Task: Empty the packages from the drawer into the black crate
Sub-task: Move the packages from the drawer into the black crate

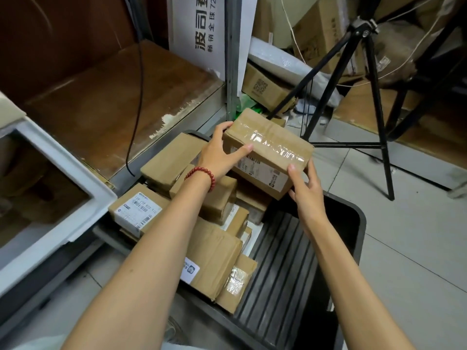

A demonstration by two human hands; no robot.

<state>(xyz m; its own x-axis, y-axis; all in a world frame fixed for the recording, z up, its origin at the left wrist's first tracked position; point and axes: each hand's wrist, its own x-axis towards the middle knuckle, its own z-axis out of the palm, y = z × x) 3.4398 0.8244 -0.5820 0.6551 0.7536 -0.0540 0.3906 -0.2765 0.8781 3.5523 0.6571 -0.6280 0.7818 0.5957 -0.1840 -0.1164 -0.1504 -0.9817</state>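
Left hand [222, 154] and right hand [307, 188]: both grasping one taped cardboard package [269, 147], left at far end, right at near corner. Forearms extended forward; red bead bracelet [202, 175] on left wrist. Package held tilted above black crate [353, 238]. Crate: left half stacked with brown packages [214, 258], ribbed right half bare. Open white drawer [58, 173] at left. Floor [417, 248] grey-tiled. Black tripod [374, 97] and cardboard boxes [321, 29] behind.

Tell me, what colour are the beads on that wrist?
Dark red beads on the left wrist, clearest in the head view.
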